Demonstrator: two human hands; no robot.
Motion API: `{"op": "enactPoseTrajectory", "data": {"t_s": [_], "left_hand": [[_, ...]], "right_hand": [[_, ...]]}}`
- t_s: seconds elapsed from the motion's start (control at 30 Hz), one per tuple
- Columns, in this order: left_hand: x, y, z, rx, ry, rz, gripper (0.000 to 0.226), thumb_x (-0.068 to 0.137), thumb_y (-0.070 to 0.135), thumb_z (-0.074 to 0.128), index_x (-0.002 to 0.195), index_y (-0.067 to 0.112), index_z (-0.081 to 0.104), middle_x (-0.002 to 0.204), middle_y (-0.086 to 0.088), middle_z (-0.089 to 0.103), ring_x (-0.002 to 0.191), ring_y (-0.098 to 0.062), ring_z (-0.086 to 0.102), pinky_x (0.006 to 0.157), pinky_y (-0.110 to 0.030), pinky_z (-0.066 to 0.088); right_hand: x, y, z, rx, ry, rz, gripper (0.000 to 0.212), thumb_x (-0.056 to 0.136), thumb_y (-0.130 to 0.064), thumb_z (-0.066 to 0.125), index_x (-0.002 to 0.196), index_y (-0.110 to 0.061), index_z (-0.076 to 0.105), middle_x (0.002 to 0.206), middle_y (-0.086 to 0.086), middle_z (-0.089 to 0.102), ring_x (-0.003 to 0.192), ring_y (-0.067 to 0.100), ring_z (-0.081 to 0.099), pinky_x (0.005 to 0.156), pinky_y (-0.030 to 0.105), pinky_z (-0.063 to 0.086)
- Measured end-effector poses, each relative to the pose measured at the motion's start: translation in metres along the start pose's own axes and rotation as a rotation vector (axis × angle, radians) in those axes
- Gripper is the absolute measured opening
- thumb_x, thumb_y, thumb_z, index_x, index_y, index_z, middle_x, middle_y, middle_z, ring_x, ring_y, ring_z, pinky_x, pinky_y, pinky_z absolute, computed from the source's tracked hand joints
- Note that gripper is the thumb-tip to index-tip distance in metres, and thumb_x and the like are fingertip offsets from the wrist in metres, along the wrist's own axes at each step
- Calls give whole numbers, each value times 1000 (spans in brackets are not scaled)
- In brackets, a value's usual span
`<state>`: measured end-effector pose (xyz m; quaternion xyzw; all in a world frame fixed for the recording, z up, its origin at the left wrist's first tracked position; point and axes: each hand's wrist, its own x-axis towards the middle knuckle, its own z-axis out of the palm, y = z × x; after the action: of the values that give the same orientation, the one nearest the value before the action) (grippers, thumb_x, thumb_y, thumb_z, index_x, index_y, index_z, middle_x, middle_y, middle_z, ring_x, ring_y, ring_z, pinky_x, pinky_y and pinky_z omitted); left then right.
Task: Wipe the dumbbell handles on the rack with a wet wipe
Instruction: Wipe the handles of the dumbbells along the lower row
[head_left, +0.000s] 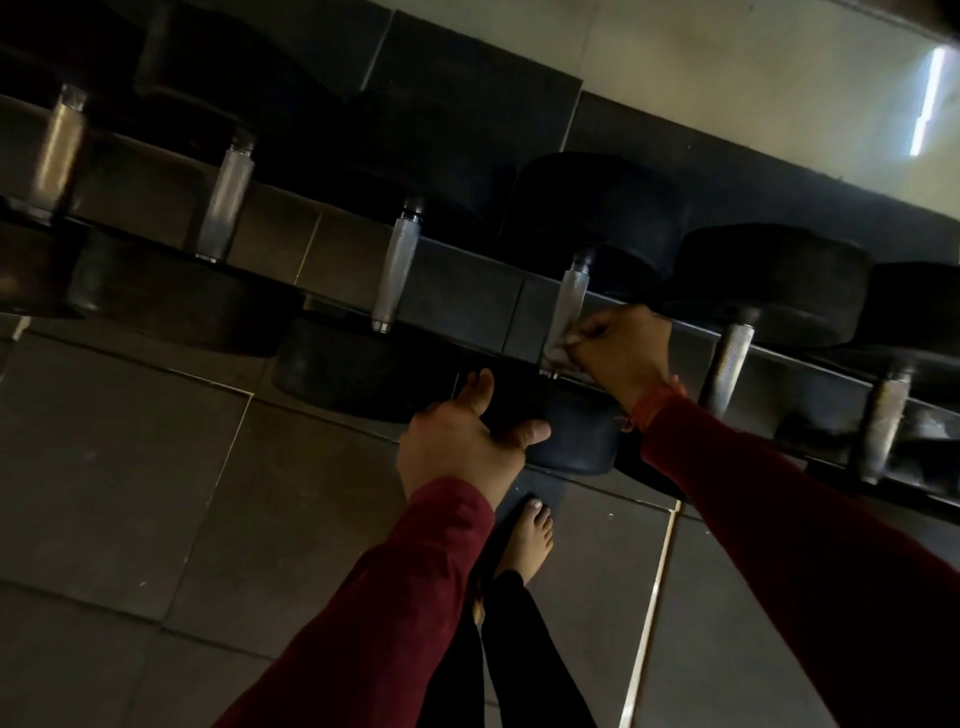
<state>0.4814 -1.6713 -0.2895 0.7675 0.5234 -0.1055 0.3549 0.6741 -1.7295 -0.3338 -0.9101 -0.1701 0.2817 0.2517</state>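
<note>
Six dumbbell handles show along the rack (467, 291), each one a knurled metal bar between dark round weights. All six run the same way — long axis from the near weight up and away to the far weight, tilted slightly to the right in this view — and they sit side by side in a row that slopes down toward the right.

The fourth handle (569, 296) from the left is the one being worked on. The right hand (621, 345) grasps its lower end with fingers curled, pinching a pale wet wipe (558, 349) against the metal just above the near weight (571, 431). An orange thread (657, 402) circles that wrist above a dark red sleeve (779, 545).

The left hand (462, 441) rests on the near weight of the same dumbbell, thumb out across its top and fingers wrapped over its left edge; how firmly it grips is hard to judge in the dim light.

Below, one bare foot (527, 535) stands on the grey tiled floor (156, 467) — a second foot may sit behind it, mostly hidden by a black trouser leg (524, 649). One bright strip of light (927, 101) shows at the upper right.
</note>
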Motion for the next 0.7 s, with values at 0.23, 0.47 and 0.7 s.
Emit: {"op": "enactPoseTrajectory", "data": {"t_s": [0.23,0.47,0.7], "left_hand": [[0,-2,2,24,20,9,82,68,81,65,140,45,51,117,4,72,115,-22,63,89,-33,51],[-1,0,2,17,22,7,80,70,79,67,141,45,50,121,7,70,120,-20,61,92,-31,48],[-1,2,-1,35,21,23,80,71,76,68,141,42,51,121,9,70,120,-19,61,94,-30,48]], "right_hand": [[26,-27,5,188,431,278,16,82,-24,71,90,-13,80,93,10,77,95,28,71,76,20,45],[40,-22,8,878,328,721,28,77,-12,69,104,-8,71,90,3,71,82,18,70,72,25,59],[55,-5,18,837,267,646,30,73,-17,69,102,-8,69,90,3,70,92,24,70,81,33,59]]}}
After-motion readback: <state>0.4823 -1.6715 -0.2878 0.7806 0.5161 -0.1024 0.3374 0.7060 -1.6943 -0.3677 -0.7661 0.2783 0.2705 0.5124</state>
